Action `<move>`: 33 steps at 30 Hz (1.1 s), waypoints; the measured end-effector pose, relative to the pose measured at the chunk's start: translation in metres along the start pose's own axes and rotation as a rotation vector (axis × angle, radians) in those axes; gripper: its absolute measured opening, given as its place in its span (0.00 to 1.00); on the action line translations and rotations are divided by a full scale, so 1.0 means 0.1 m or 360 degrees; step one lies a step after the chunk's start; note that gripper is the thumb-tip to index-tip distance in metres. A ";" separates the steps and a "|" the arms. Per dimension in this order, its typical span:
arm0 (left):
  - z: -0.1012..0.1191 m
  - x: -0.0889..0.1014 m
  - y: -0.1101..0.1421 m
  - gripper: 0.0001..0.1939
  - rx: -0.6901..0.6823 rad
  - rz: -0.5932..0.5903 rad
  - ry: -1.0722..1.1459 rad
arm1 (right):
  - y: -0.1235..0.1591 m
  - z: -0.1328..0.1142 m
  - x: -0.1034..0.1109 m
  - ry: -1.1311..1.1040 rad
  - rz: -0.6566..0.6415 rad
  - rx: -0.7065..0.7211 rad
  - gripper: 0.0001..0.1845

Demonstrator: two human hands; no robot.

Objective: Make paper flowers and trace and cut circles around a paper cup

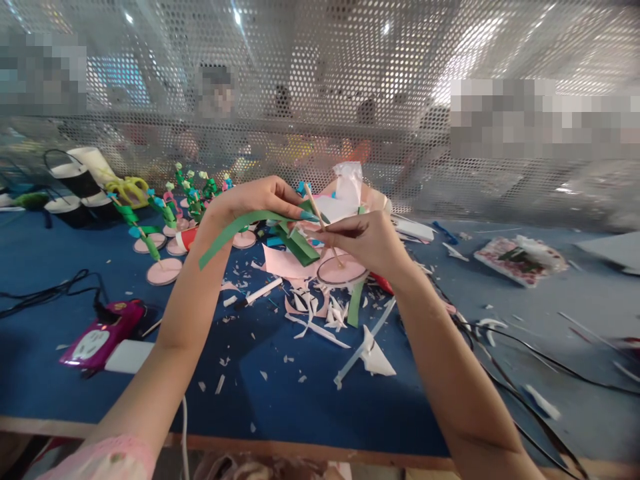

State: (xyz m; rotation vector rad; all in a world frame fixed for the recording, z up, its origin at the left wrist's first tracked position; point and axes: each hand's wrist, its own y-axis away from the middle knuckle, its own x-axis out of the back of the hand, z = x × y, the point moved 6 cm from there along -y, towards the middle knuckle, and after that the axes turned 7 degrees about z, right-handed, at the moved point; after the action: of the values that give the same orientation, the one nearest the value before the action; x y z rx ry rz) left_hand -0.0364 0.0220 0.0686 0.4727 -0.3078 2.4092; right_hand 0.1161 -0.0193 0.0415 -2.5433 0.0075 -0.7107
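Observation:
My left hand (260,198) pinches a long green paper strip (235,230) that curves down to the left. My right hand (367,241) pinches a thin wooden stick (320,223) whose lower end stands on a pink paper disc (345,272). Both hands meet above the blue table (280,400), and the strip's end lies against the stick between the fingertips. Folded green paper pieces (300,245) sit just under the hands.
Several finished stick-and-disc paper figures (170,213) stand at the left. Yellow scissors (127,190), tape rolls (75,187), a magenta power strip (103,333), black cables (525,373), a glue stick (360,353) and paper scraps (320,313) lie around. A perforated metal screen (320,100) backs the table.

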 end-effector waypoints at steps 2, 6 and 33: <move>0.00 0.00 0.01 0.06 0.0013 0.0006 0.0015 | 0.00 0.01 -0.01 -0.0020 -0.0004 0.0009 0.18; -0.03 0.03 0.02 0.11 0.0052 0.0077 0.0085 | 0.00 -0.02 -0.02 -0.0156 -0.0015 0.0050 0.19; 0.01 0.11 0.09 0.11 0.0077 0.0328 0.0131 | 0.01 -0.12 0.06 -0.0119 0.0062 -0.0005 0.14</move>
State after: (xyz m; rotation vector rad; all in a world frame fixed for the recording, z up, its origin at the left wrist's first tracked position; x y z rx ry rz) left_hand -0.0501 0.0215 0.0733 0.3780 -0.2740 2.6337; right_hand 0.1157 -0.0265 0.0529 -2.5636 0.0325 -0.6010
